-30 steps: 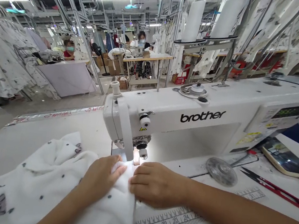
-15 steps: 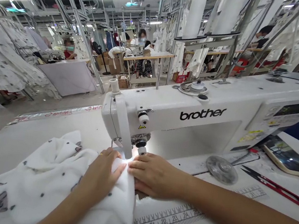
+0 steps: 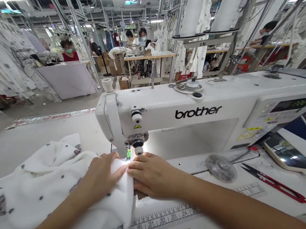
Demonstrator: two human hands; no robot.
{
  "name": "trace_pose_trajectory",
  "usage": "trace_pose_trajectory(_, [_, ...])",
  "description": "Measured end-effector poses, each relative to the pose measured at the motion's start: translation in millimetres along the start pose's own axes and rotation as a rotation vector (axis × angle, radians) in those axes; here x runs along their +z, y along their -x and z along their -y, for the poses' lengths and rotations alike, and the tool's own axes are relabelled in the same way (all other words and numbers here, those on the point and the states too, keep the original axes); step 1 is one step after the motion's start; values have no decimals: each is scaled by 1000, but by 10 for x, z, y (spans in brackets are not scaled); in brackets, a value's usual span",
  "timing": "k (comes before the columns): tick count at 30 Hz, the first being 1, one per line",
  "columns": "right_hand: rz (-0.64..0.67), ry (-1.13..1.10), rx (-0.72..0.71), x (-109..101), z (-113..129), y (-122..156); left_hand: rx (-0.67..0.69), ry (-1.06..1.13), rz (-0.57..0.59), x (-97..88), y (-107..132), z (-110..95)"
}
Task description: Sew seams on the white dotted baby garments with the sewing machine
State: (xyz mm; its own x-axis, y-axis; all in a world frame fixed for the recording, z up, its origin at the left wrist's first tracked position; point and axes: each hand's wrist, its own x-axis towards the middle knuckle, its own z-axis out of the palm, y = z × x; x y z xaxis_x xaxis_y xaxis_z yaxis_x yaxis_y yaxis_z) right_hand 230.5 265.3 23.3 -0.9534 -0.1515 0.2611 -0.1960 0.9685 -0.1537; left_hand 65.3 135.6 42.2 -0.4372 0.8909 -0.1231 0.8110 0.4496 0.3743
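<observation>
A white printed fabric (image 3: 43, 186) lies bunched on the sewing table, its edge under the needle of a white Brother sewing machine (image 3: 198, 112). My left hand (image 3: 102, 177) rests flat on the fabric just left of the presser foot, fingers stretched forward. My right hand (image 3: 149, 173) lies on the fabric's edge right in front of the needle, fingers extended and pressed down on the cloth. The fingertips of both hands meet below the needle.
Red thread snips (image 3: 273, 182) and a phone (image 3: 287, 155) lie at the right of the table (image 3: 12, 145). A metal disc (image 3: 221, 167) sits on the machine bed. A printed ruler (image 3: 165, 218) runs along the front edge. Other people sit at distant benches among hanging garments.
Both hands have slid forward with the fabric toward the needle. The right hand went from a loose pinch to lying flatter on the cloth. The view shifted slightly.
</observation>
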Motion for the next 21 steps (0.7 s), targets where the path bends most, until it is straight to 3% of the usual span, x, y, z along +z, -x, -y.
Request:
trace_pose_trajectory(10, [-7, 5, -1, 31, 3, 3, 77, -20, -95, 160, -103, 208])
trace_pose_trajectory(14, [0, 37, 5, 19, 27, -6, 102, -31, -141, 208, -147, 182])
trace_pose_trajectory(21, [-97, 90, 46, 27, -27, -13, 107, -46, -184, 221, -304, 106])
